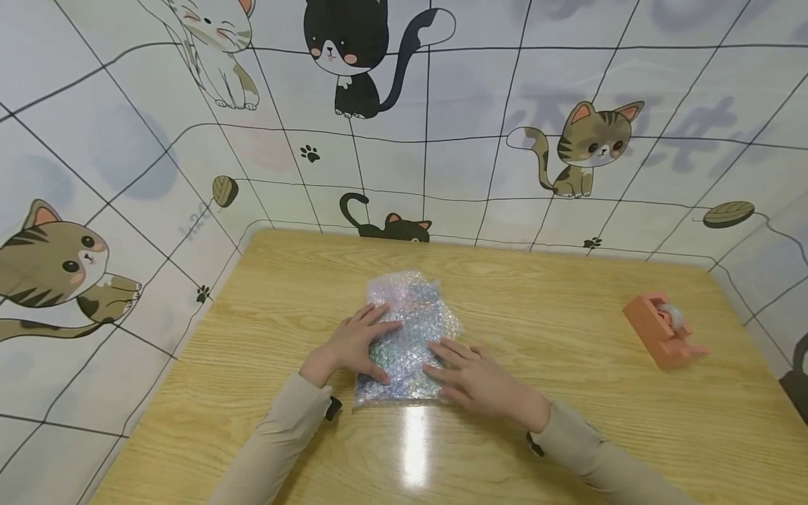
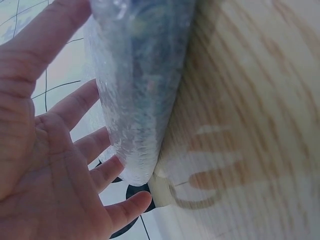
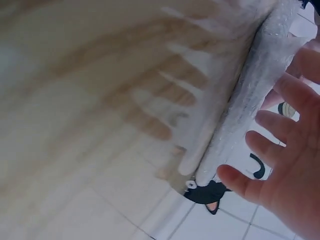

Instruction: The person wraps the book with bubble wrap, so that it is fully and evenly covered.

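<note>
A flat bundle in clear bubble wrap (image 1: 413, 330) lies on the wooden table, with bluish and pinkish colours showing through; what is inside cannot be made out. On its left side rests my left hand (image 1: 360, 344), fingers spread over the wrap. My right hand (image 1: 480, 379) touches the lower right part with its fingers extended. The left wrist view shows the straight fingers of the left hand (image 2: 65, 145) against the side of the wrap (image 2: 140, 90). In the right wrist view, the right hand (image 3: 285, 145) has its fingertips by the wrap's edge (image 3: 240, 110).
An orange tape dispenser (image 1: 659, 333) with a roll of clear tape stands at the right of the table (image 1: 543, 301). Behind and to the left, a white cloth (image 1: 467, 168) with a grid and cartoon cats borders the tabletop. A dark object (image 1: 797, 379) shows at the right edge.
</note>
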`<state>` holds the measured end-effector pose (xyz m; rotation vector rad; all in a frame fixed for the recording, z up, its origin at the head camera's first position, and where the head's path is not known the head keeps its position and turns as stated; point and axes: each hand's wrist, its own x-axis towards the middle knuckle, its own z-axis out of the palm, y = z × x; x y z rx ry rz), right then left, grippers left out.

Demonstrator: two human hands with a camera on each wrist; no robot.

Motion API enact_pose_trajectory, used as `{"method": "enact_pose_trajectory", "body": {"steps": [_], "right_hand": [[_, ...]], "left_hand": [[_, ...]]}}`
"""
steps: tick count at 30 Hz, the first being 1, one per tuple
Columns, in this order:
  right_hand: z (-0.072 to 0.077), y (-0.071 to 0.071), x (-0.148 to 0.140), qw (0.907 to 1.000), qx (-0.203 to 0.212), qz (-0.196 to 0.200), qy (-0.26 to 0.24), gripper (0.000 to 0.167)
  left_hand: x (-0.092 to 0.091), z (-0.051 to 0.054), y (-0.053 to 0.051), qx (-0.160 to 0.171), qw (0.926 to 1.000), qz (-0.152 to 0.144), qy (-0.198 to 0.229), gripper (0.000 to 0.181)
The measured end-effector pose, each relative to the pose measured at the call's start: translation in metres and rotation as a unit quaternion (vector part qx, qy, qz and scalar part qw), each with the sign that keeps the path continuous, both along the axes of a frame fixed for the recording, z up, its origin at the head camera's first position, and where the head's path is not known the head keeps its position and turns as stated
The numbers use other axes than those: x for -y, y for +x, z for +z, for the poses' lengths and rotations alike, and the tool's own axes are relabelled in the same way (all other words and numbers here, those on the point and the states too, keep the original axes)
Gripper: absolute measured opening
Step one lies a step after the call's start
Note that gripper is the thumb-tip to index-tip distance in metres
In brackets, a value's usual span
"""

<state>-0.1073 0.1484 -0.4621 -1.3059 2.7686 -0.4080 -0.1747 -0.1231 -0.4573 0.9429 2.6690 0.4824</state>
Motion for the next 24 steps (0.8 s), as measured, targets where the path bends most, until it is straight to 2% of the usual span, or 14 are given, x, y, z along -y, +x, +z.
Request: {"method": "enact_pose_trajectory", "body": {"steps": [6,9,14,18,24], "right_hand": [[-0.007,-0.004,-0.006,0.9986,0.017,0.002,-0.050,0.049],[-0.009,-0.008,-0.010,0.9964,0.000,0.002,-0.085,0.050],[-0.006,-0.015,-0.016,0.9895,-0.054,0.001,-0.134,0.051],[0.000,-0.020,-0.023,0.9853,-0.076,-0.012,-0.153,0.052],[0.008,-0.023,-0.032,0.9862,-0.060,-0.046,-0.147,0.051]], "left_hand": [[0.000,0.000,-0.001,0.001,1.0000,-0.002,0.000,0.098],[0.001,0.000,-0.001,0.001,1.0000,-0.004,0.002,0.098],[0.003,0.000,-0.001,-0.002,0.9999,-0.012,0.008,0.098],[0.005,0.002,-0.001,-0.008,0.9997,-0.015,0.018,0.095],[0.007,0.005,-0.001,-0.031,0.9986,-0.019,0.038,0.083]]}}
